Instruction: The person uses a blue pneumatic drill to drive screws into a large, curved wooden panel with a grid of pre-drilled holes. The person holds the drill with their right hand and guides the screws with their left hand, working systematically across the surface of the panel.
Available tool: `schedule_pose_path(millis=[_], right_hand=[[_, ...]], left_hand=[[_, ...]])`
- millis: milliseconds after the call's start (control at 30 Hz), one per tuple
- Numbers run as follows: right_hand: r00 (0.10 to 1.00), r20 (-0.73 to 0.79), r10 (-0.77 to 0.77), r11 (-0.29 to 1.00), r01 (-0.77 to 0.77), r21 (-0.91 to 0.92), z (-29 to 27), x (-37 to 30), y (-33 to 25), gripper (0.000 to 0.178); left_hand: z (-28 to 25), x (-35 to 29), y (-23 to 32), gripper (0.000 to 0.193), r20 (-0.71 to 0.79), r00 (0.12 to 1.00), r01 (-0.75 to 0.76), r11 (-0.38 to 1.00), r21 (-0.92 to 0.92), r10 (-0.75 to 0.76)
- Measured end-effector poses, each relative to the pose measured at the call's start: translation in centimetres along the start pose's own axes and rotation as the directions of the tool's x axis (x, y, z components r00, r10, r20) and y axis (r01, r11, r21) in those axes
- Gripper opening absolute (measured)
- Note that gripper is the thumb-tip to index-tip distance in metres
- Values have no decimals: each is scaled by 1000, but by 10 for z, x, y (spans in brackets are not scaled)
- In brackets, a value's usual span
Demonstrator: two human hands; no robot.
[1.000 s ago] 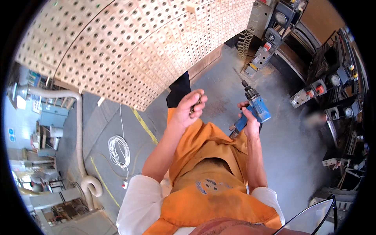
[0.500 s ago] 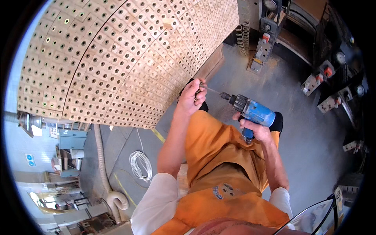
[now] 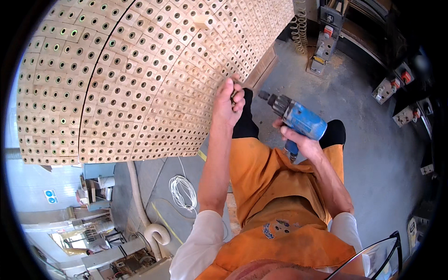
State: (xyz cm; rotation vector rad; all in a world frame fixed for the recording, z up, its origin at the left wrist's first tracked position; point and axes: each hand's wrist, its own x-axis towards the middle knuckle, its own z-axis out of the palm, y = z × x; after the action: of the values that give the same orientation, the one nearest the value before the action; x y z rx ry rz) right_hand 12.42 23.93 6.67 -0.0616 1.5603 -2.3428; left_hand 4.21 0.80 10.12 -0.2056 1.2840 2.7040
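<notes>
My left hand is raised by the near right edge of a large panel of wooden blocks. Its fingers curl around small brass-coloured metal pieces, mostly hidden by the fingers. Rows of round holes cover the panel; many have dark metal rings in them, others are bare wood. In my right hand is a blue power drill, gripped by its handle. Its dark chuck points up and left toward my left hand, with a gap between them. I cannot make out a bit in the chuck.
A loose wooden block rests on the panel. On the grey floor lie a coiled white cable and a ribbed hose. Dark machinery with metal brackets stands on the right, beside a coiled air line.
My left hand has moved up to the panel's edge, away from the drill. A thin shaft that ran from the chuck to that hand no longer shows. The whole view has shifted slightly.
</notes>
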Motion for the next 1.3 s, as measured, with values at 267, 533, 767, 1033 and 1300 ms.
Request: schedule_pose_path(millis=[267,533,767,1033,1300], right_hand=[[999,45,-24,1000,24,9,38,49,-16,16],[999,37,13,986,-7,-164,37,53,-44,19],[980,73,-186,914,199,-353,35,56,-36,23],[982,79,-174,929,190,-318,39,52,-45,24],[983,108,-146,963,166,-210,37,56,-42,28]], left_hand=[[7,30,28,29,109,983,-99,921,-376,150],[8,21,23,33,-42,996,-90,981,-174,84],[-22,-23,-29,25,-71,981,150,942,-299,-178],[-30,-44,-56,29,-10,989,138,949,-283,-147],[-28,-41,-36,30,-39,994,95,973,-211,-105]])
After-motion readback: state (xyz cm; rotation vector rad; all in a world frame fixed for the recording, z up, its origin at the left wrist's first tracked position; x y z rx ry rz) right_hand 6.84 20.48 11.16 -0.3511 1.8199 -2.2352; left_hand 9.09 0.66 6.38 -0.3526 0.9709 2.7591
